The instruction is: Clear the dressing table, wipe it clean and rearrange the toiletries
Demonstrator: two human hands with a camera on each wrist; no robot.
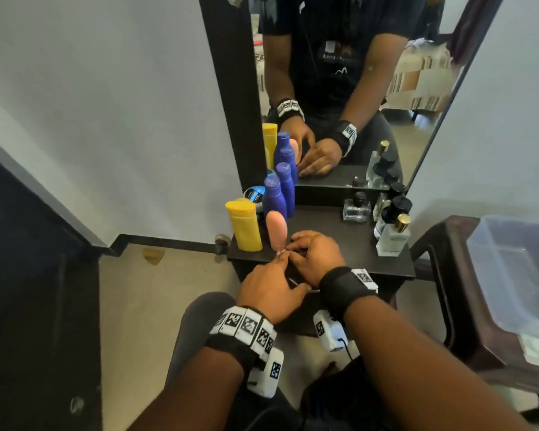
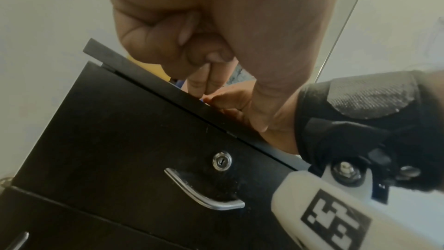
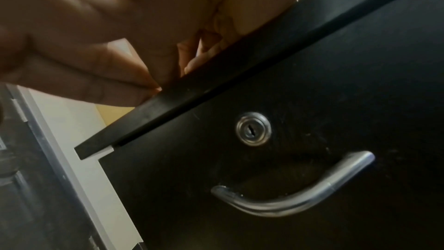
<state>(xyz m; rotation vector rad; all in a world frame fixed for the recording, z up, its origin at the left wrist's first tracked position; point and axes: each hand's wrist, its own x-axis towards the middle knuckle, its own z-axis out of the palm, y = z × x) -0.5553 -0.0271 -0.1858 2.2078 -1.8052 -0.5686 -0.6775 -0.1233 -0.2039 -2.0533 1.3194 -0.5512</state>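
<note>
A pink tube [image 1: 276, 228] stands cap-down near the front left of the dark dressing table [image 1: 355, 244]. My left hand [image 1: 281, 253] reaches over the front edge. Its straight index and middle fingers [image 2: 200, 85] touch the tube's base, and its other two fingers are curled in. My right hand [image 1: 293, 246] lies on the tabletop just right of the tube, its curled fingertips pinching the cap. A yellow bottle [image 1: 245, 227] stands left of the tube. Blue bottles [image 1: 276, 197] and a round tin [image 1: 254, 194] stand behind it.
Several glass perfume bottles [image 1: 392, 234] line the table's right side before the mirror [image 1: 355, 88]. Under the top is a drawer with a lock [image 2: 222, 161] and a metal handle [image 2: 204, 191]. A clear plastic tub [image 1: 517, 269] sits on a brown stool at the right.
</note>
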